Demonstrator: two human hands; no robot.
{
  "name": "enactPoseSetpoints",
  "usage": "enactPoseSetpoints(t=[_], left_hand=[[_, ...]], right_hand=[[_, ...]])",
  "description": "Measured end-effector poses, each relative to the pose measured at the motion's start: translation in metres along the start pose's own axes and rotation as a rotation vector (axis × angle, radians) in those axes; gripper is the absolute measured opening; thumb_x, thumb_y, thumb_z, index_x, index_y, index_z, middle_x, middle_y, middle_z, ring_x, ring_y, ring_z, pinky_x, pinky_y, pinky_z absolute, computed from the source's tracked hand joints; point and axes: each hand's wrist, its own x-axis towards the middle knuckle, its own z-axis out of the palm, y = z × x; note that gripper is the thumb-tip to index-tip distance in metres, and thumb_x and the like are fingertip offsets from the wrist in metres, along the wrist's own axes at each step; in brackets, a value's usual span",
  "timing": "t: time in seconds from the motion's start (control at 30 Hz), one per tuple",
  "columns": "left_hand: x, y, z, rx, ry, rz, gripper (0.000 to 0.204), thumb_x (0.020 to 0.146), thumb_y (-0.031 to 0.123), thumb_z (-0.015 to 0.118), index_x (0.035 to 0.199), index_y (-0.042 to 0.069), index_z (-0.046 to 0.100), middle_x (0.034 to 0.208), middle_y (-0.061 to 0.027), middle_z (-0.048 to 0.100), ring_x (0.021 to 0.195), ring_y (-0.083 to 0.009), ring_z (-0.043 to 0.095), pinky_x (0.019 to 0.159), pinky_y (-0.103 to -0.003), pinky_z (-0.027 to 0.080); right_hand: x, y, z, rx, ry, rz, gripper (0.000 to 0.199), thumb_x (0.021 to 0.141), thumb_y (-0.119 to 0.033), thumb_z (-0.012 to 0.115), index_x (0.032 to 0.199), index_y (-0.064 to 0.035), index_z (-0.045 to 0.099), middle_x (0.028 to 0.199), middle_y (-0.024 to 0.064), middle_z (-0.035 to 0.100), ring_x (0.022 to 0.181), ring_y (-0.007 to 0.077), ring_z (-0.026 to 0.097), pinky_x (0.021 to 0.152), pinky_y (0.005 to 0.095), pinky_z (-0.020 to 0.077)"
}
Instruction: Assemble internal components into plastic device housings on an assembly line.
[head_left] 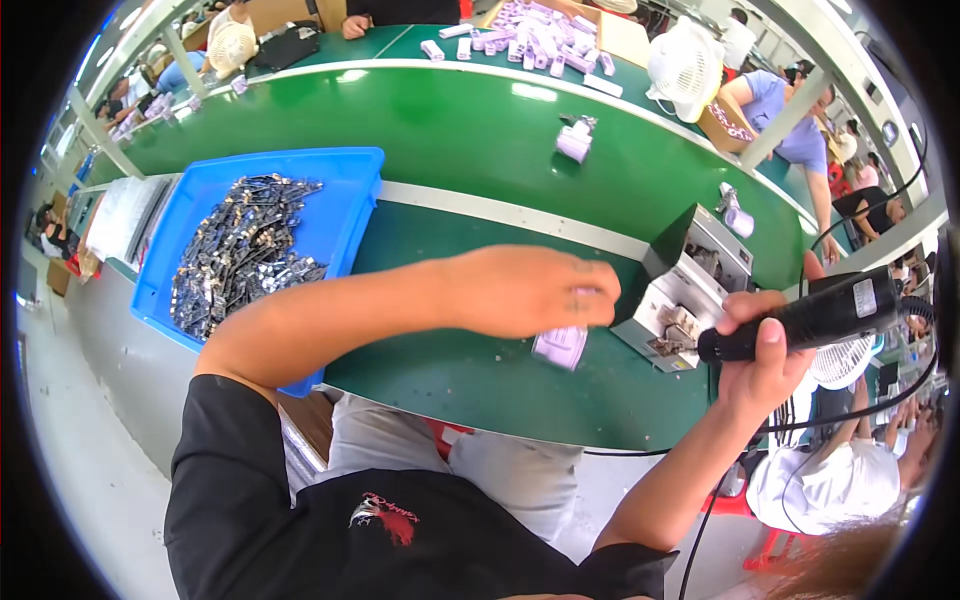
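Note:
My left hand [540, 292] reaches across to the right over the green table, its fingers curled round a lilac plastic part [562, 347]. Most of that part's upper end is hidden by the fingers, and the hand is slightly blurred. Held in my right hand [762, 365] is a black electric screwdriver [815, 318], lying almost level with its front end pointing left. That tip is at a metal box [655, 305] with open compartments holding small pieces too small to make out.
A blue tray [355, 210] of small dark cable-like parts stands left. Beyond the table edge, a green conveyor belt [440, 125] carries lilac parts with metal ends [574, 140]. A lilac pile [540, 35], a white fan [685, 68] and co-workers are farther off. The screwdriver's black cable [850, 415] hangs right.

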Motion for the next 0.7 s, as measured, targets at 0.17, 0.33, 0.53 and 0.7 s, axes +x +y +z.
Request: enactPoseSetpoints(t=[0.17,0.33,0.53,0.7], left_hand=[[0.006,-0.018,0.033,0.155,0.109,0.373,0.026,0.095,0.019,0.07,0.117,0.009,0.06,0.117,-0.0072,0.064,0.1,-0.0294,0.066,0.078,-0.042,0.056],[0.0,-0.034,0.05,0.004,0.22,0.371,0.029,0.092,0.021,0.075,0.116,0.008,0.066,0.113,-0.0073,0.07,0.095,-0.0307,0.07,0.08,-0.04,0.057],[-0.001,-0.037,0.052,-0.119,0.239,0.372,0.023,0.095,0.021,0.072,0.112,0.005,0.07,0.111,-0.0103,0.071,0.095,-0.0307,0.071,0.08,-0.04,0.058],[-0.002,-0.038,0.045,-0.206,0.215,0.358,0.021,0.095,0.011,0.071,0.114,0.003,0.072,0.113,-0.0127,0.073,0.102,-0.0313,0.071,0.086,-0.04,0.057]], right_hand=[[0.017,-0.028,-0.006,-0.015,0.095,-0.145,0.06,0.095,-0.004,0.063,0.144,0.0052,0.029,0.076,0.013,0.057,0.059,0.0188,0.054,0.058,0.034,0.0524],[0.02,-0.022,0.008,-0.148,0.109,-0.15,0.053,0.096,0.002,0.059,0.141,0.0041,0.031,0.077,0.0122,0.057,0.06,0.0175,0.054,0.059,0.0324,0.052],[0.015,-0.014,0.011,-0.152,0.081,-0.072,0.053,0.095,0.003,0.058,0.143,0.0021,0.034,0.079,0.0106,0.054,0.063,0.019,0.052,0.06,0.0346,0.0496],[0.012,-0.02,0.019,-0.102,0.057,-0.058,0.059,0.095,0.001,0.059,0.145,0.004,0.029,0.074,0.0119,0.055,0.059,0.0184,0.052,0.057,0.0332,0.0498]])
